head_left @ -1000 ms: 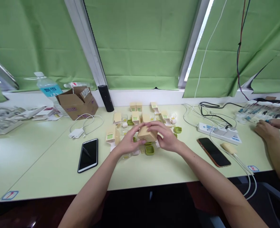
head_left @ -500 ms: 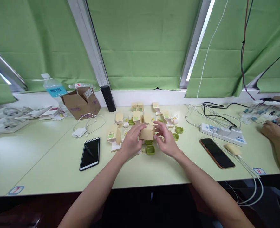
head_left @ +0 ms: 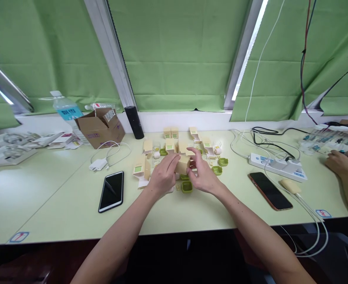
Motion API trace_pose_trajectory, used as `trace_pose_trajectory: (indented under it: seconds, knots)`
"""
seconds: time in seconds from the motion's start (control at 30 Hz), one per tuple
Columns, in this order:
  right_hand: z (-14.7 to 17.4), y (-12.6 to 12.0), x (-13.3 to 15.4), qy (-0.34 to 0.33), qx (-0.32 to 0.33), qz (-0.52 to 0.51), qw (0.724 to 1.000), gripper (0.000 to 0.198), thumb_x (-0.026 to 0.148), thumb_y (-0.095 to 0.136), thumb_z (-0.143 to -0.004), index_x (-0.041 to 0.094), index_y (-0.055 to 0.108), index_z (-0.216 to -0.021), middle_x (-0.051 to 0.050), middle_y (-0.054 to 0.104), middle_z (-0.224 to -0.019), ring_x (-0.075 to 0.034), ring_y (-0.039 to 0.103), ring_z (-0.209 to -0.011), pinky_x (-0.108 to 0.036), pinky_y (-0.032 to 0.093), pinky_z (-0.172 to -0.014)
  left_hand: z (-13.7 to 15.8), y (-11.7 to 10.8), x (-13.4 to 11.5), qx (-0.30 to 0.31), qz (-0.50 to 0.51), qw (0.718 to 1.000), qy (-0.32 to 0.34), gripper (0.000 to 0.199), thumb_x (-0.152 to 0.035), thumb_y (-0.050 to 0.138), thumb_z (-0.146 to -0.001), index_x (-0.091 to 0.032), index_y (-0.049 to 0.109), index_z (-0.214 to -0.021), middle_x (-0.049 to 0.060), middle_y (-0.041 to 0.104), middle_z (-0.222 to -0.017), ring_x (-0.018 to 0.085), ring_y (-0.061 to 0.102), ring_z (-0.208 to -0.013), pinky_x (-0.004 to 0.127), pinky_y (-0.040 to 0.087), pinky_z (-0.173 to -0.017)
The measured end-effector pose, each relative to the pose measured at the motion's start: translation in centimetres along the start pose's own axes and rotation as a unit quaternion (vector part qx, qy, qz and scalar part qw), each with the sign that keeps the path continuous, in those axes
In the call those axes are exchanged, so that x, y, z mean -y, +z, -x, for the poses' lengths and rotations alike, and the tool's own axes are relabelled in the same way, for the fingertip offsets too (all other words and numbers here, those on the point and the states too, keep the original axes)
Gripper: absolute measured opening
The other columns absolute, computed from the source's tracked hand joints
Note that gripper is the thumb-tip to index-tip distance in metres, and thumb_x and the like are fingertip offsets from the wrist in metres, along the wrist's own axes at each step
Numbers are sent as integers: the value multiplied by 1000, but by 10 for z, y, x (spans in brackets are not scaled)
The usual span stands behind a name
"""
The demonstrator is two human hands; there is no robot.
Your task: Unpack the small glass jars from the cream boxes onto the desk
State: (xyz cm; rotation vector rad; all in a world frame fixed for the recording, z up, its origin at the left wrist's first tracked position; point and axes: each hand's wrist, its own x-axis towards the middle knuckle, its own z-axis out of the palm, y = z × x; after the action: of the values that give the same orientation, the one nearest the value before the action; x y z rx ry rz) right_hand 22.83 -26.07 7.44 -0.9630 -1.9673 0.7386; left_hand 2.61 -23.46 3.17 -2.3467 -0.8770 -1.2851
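A small tan cardboard box is held above the table, tilted, between my hands. My left hand is closed round its left side. My right hand has its thumb and fingers at the box's right end, with the index finger raised along the top. Just below lies a small green square dish, and another green dish is right of my right hand. An open box with a green window stands left of my left hand. Similar small boxes stand behind the hands among little white pieces.
A phone lies at left, another phone at right beside a power strip with cables. At the back are a brown carton, a black cylinder and a water bottle. A co-worker's hand is at far right.
The held box has been turned and tilted, so a different face shows. My right hand has shifted slightly left, closer round its end. Things on the table look unchanged.
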Motion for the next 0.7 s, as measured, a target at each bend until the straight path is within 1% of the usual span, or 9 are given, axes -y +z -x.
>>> trace_pose_trajectory:
  seconds: [0.1,0.23,0.3,0.37,0.43,0.5,0.6,0.67,0.7]
  knots:
    - [-3,3,4,12,4,20,1000,80,9,55,-83,26,22,-155,-2,65,-92,-25,68,-84,-45,60,-77,-3,-1,-1,-9,-10,1000,19,57,-1,45,-88,-17,55,-141,18,69,-128,31,67,-124,50,61,-101]
    - [-3,8,1,26,-12,32,999,82,9,54,-82,24,20,-155,-8,68,-105,-25,70,-90,-45,59,-78,-9,-2,-8,25,-22,998,44,57,-1,44,-89,-16,51,-144,19,68,-128,31,66,-123,49,61,-97]
    - [-1,9,-2,27,-21,34,999,84,8,54,-81,24,18,-156,-12,68,-115,-25,71,-87,-45,59,-76,-10,-2,-13,41,-18,998,49,57,-1,45,-90,-14,48,-146,20,65,-130,32,65,-124,49,61,-97]
    - [1,9,-6,25,-38,33,998,83,8,53,-81,25,19,-155,-14,67,-124,-23,70,-78,-44,59,-72,-9,-1,-15,48,-11,998,43,58,-1,45,-90,-14,47,-147,21,63,-130,32,63,-125,49,60,-97]
    - [3,9,-11,22,-73,16,997,77,8,53,-83,27,23,-151,-15,67,-127,-21,68,-70,-43,59,-67,-7,-1,-16,42,-1,999,13,60,1,44,-87,-15,47,-145,20,61,-131,31,62,-125,46,60,-95]
    - [4,9,-14,17,-116,-25,993,66,11,51,-89,30,27,-147,-13,66,-131,-20,69,-70,-42,61,-65,-5,-1,-15,36,13,999,-36,62,2,45,-84,-16,47,-143,19,57,-131,30,61,-124,42,61,-90]
    - [3,10,-16,-8,-164,-81,983,48,19,49,-98,33,31,-140,-12,60,-142,-20,73,-82,-40,65,-67,-3,0,-13,28,57,994,-90,65,1,50,-82,-20,43,-143,17,54,-132,29,59,-124,40,60,-87]
    - [2,11,-16,-33,-192,-77,978,37,22,46,-101,32,36,-136,-12,55,-147,-22,73,-96,-38,66,-68,-3,1,-11,11,92,992,-83,64,0,52,-82,-23,40,-141,15,53,-132,28,57,-125,40,59,-87]
    - [2,11,-16,-49,-206,-53,976,32,22,44,-102,30,41,-133,-13,54,-148,-24,72,-106,-38,66,-69,-3,2,-10,3,104,992,-72,61,1,52,-83,-24,40,-138,15,51,-132,27,57,-125,40,58,-87]
